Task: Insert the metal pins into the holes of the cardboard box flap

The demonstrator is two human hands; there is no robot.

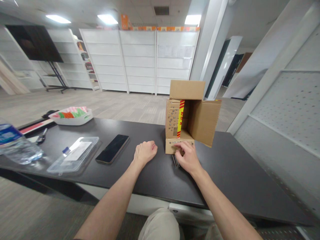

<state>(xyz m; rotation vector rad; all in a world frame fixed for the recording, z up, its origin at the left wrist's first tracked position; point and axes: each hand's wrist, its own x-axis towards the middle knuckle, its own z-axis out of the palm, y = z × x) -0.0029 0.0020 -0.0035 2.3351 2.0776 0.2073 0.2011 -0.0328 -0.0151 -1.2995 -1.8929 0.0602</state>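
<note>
Cardboard box [190, 116] stands open on its side at twelve o'clock of the right hand [187, 156], whose grip rests on the lower flap's edge and on thin dark rods [175, 161] lying just below it. Left hand [145, 151], at nine o'clock of the box, sits fisted, holding nothing visible. Pinching the rods together should keep them from scattering. The dark tabletop [225, 166] also carries a phone [112, 148], clear case [73, 154] and bottle [15, 145]; white shelving [140, 60] lines the room.
</note>
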